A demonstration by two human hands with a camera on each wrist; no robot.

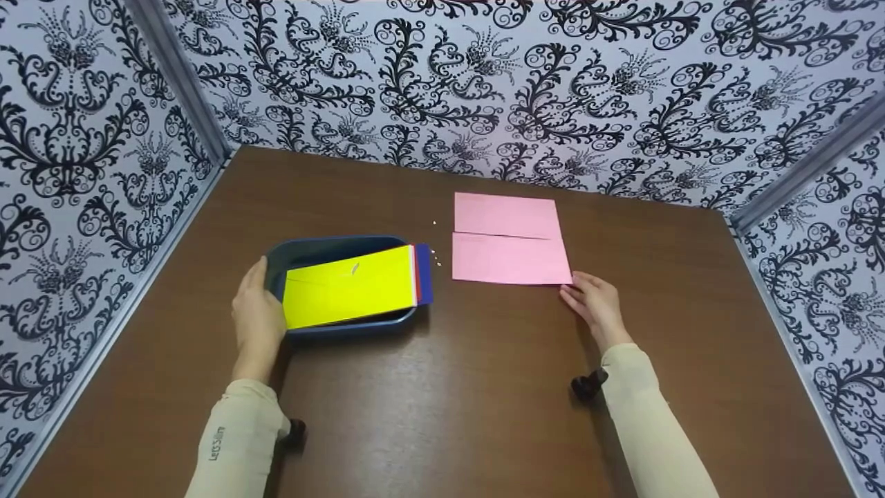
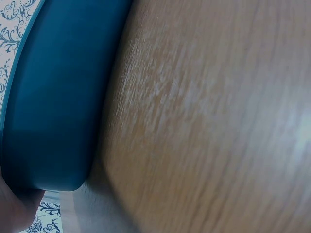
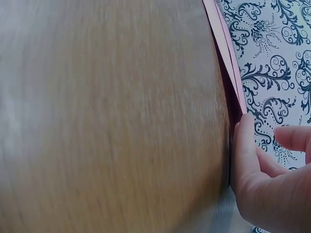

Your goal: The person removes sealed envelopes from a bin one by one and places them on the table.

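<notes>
My left hand [image 1: 259,315] grips the left end of a dark blue plastic tray [image 1: 359,325]; some of its fingers are hidden against the wall. In the left wrist view, part of that hand [image 2: 17,208] shows at the tray's corner [image 2: 53,111]. A bright yellow paper piece [image 1: 349,287] lies slanted on top, over white, red and blue ones [image 1: 425,277] jutting past the right rim. To the right, my right hand [image 1: 598,304] touches the near right corner of a pink paper piece [image 1: 508,259]. Its fingers [image 3: 245,145] look mostly straight in the right wrist view.
A second pink paper piece [image 1: 505,214] lies directly behind the near one, edge to edge. Small white specks [image 1: 435,256] are scattered between tray and pink paper. Patterned walls [image 1: 456,83] border the brown wooden table [image 1: 442,401] at the back and sides.
</notes>
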